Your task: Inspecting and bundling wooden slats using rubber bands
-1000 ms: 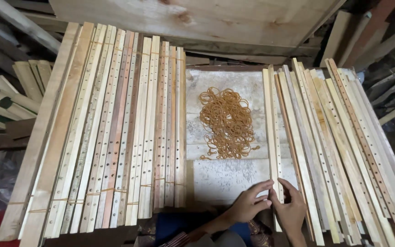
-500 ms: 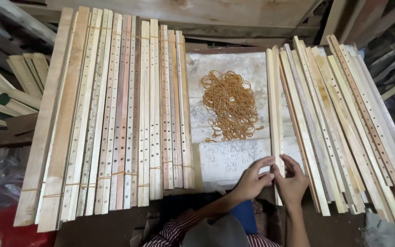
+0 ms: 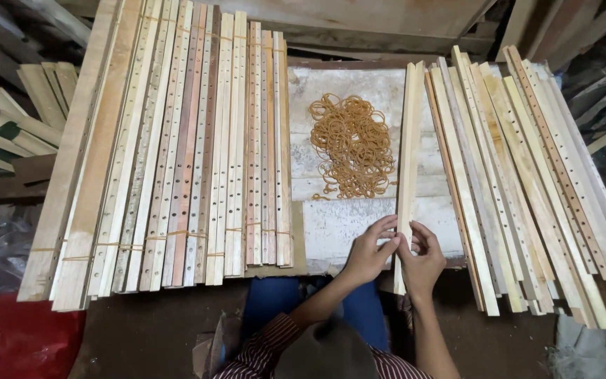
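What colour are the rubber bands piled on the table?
The rubber bands are orange-brown, clearest in the head view.

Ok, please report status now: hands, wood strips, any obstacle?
Left hand and right hand both grip pale strip pair. Rubber bands lie left of it, apart.

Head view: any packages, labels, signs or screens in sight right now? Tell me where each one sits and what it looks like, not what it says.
None in view: no package, label, sign or screen.
Nearest to packaging: thin rubber bands around the drilled wooden slats on the left, near their lower ends.
Loose pile of tan rubber bands lies mid-table.
Both hands, left and right, grip a bare slat pair with no marking that I can see.
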